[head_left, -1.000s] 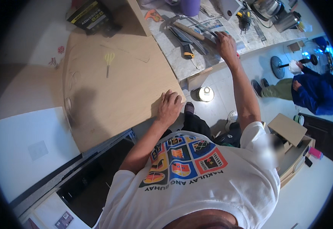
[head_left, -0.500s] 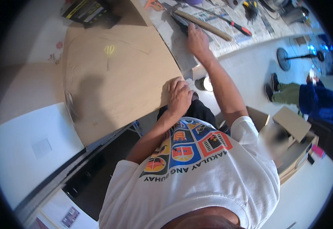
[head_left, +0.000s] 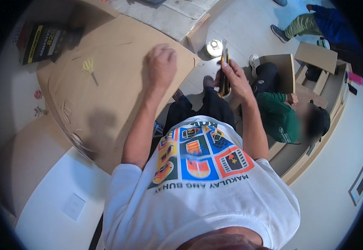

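Note:
My right hand [head_left: 236,81] is wrapped round a black-and-yellow hand tool [head_left: 224,75] with a metal tip pointing up; its exact kind is unclear. It is held off the right edge of a large brown wooden board [head_left: 123,79]. Over that board, near its right edge, is my left hand [head_left: 161,66], fingers curled in and a little blurred. Nothing shows in it. Scissors with yellow handles [head_left: 88,66] lie on the board, left of my left hand.
A round metal can [head_left: 213,48] stands on the floor beyond the tool. A person in green [head_left: 275,116] sits close on the right, by a wooden frame [head_left: 294,171]. Another person's leg [head_left: 300,27] shows at upper right. A black-and-yellow package [head_left: 44,43] is at the far left.
My right hand has left the cluttered bench and come back toward me with the black-and-yellow tool. My left hand has moved from the board's edge farther over it. The view has shifted.

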`<state>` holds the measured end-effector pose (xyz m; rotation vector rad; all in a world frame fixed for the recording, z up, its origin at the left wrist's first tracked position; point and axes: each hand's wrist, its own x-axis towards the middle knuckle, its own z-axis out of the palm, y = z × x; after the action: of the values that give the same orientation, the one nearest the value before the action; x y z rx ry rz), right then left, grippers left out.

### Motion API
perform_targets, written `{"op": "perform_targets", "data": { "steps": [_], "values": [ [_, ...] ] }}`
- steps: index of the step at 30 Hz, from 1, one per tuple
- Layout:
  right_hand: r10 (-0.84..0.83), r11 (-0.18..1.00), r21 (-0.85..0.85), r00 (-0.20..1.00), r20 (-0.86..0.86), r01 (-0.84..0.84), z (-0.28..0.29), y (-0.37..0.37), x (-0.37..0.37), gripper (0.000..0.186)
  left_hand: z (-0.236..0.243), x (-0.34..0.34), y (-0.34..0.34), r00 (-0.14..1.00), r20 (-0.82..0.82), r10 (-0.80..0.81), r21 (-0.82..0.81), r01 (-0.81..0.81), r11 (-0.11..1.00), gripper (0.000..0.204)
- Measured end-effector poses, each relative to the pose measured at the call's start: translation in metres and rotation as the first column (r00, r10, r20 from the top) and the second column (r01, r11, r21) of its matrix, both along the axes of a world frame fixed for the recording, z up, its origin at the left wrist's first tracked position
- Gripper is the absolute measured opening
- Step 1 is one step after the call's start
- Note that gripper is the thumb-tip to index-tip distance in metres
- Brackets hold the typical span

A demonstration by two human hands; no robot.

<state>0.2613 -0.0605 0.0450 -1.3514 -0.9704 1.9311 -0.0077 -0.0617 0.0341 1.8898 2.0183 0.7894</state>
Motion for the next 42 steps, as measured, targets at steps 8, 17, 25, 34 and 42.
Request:
{"op": "perform_targets", "data": {
  "steps": [8, 17, 25, 34, 42],
  "values": [
    [0.176, 0.978, 0.061, 0.946, 0.271, -0.199, -0.009, -0.025, -0.023, 0.034, -0.040, -0.069, 0.017, 0.917, -0.341, 0.208, 0.233, -0.132, 0.963, 0.036],
    [0.265, 0.958, 0.018, 0.907, 0.327, -0.286, -0.008, -0.025, -0.019, 0.039, -0.034, -0.059, 0.014, 0.911, -0.322, 0.259, 0.108, -0.236, 0.966, 0.051],
    [0.264, 0.930, 0.149, 0.893, 0.365, -0.336, -0.026, -0.035, -0.016, 0.037, -0.035, -0.052, 0.018, 0.898, -0.351, 0.265, 0.239, -0.188, 0.953, 0.048],
    [0.216, 0.944, 0.151, 0.894, 0.392, -0.294, -0.027, -0.039, -0.033, 0.032, -0.038, -0.054, 0.016, 0.885, -0.372, 0.279, 0.183, -0.225, 0.957, 0.051],
    [0.161, 0.958, 0.161, 0.911, 0.379, -0.236, -0.019, -0.041, -0.048, 0.031, -0.037, -0.053, 0.015, 0.881, -0.397, 0.257, 0.166, -0.207, 0.964, 0.050]
  ]
}}
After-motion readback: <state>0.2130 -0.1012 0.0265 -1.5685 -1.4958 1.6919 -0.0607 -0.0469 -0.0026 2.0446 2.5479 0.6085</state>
